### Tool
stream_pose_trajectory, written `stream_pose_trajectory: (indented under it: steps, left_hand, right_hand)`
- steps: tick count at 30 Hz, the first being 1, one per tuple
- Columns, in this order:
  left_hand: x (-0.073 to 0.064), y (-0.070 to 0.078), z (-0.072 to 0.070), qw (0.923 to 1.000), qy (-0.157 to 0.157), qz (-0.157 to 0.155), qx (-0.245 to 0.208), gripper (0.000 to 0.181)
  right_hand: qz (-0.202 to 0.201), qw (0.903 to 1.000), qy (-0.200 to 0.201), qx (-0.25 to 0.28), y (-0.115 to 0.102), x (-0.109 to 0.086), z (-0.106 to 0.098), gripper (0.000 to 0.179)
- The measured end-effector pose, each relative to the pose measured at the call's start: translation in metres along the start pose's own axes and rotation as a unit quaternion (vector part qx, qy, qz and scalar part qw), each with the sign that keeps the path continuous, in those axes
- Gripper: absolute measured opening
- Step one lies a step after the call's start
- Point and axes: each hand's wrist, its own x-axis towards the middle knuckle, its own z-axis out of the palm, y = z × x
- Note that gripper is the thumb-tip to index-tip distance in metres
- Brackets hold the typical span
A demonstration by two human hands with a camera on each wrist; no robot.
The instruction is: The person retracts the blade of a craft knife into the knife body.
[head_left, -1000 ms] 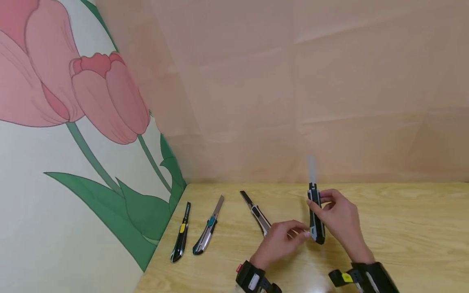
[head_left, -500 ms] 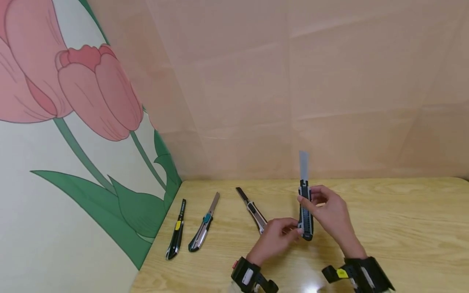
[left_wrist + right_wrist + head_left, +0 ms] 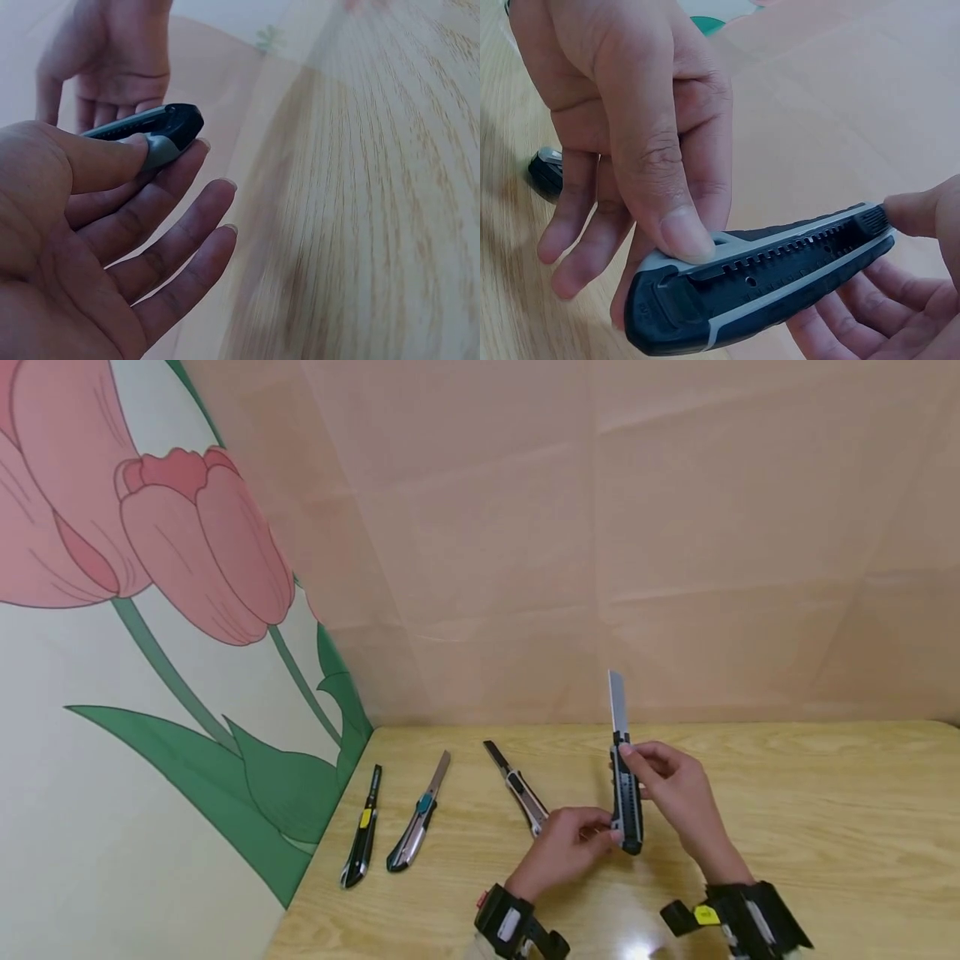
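A black and grey utility knife [image 3: 627, 806] is held upright above the table, its long blade [image 3: 617, 702] out and pointing up. My left hand [image 3: 567, 852] pinches its lower end between thumb and index finger; in the left wrist view the other fingers [image 3: 187, 277] are spread away from it. My right hand [image 3: 678, 785] holds the upper part of the handle, with the thumb against the ribbed slider [image 3: 871, 222] in the right wrist view. A toothed track runs along the handle's face there. The blade is hidden in both wrist views.
Several other utility knives lie to the left with blades out: one with a yellow slider [image 3: 361, 835], one with a teal slider [image 3: 416, 827], and a silver one [image 3: 527, 797] partly behind my left hand. Brown sheeting [image 3: 480, 568] backs the wooden table [image 3: 847, 835].
My right thumb has moved up the handle to near the blade end. The knife has turned slightly, and my left hand now pinches its lower end. The head view has shifted a little.
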Motion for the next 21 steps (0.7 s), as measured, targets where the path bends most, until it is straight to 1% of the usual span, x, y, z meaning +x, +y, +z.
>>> stream_pose_trajectory:
  steps: [4,9,13,18,21]
  left_hand:
    - [-0.001,0.002,-0.002,1.0000,-0.007,-0.001,0.000,0.024]
    - [0.000,0.003,-0.004,0.9999,-0.010,0.005,0.010,0.022]
    - [0.000,0.003,-0.005,0.9998,-0.013,0.007,0.016,0.022]
    - [-0.001,0.002,-0.005,0.9999,-0.008,0.005,0.011,0.022]
    - [-0.001,0.001,-0.005,0.9999,-0.008,0.007,0.012,0.022]
  right_hand:
    - [0.007,0.9999,-0.005,0.006,-0.002,0.000,-0.002,0.055]
    - [-0.003,0.9999,-0.005,0.011,-0.001,0.001,-0.004,0.052]
    - [-0.003,0.9998,0.004,0.021,0.003,0.002,-0.004,0.052]
    - [0.000,0.9989,0.021,0.043,0.007,0.003,-0.002,0.053]
    - [0.000,0.9989,0.028,0.039,0.009,0.002,-0.001,0.051]
